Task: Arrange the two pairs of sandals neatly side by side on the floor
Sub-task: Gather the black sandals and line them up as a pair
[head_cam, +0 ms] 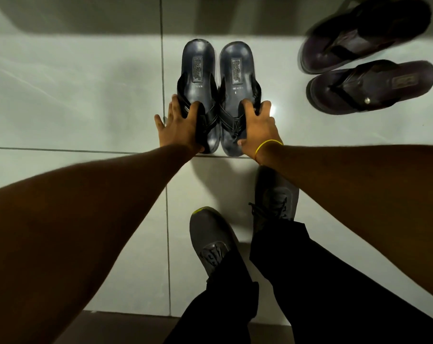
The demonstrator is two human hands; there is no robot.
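Observation:
Two dark blue sandals with black crossed straps stand side by side on the pale tiled floor, heels pointing away from me. My left hand (183, 125) grips the strap of the left blue sandal (198, 68). My right hand (256, 125), with a yellow band at the wrist, grips the strap of the right blue sandal (237, 70). The two touch along their inner edges. At the upper right lie two dark brown thong sandals, one (359, 36) above the other (374, 88), both turned sideways and at a slant to each other.
My own feet in grey sneakers (210, 239) stand just below the blue pair, with black trouser legs. A dark shadowed band (86, 16) crosses the top of the floor. A brown strip (111, 326) runs along the bottom edge. Pale tiles (61, 95) spread to the left.

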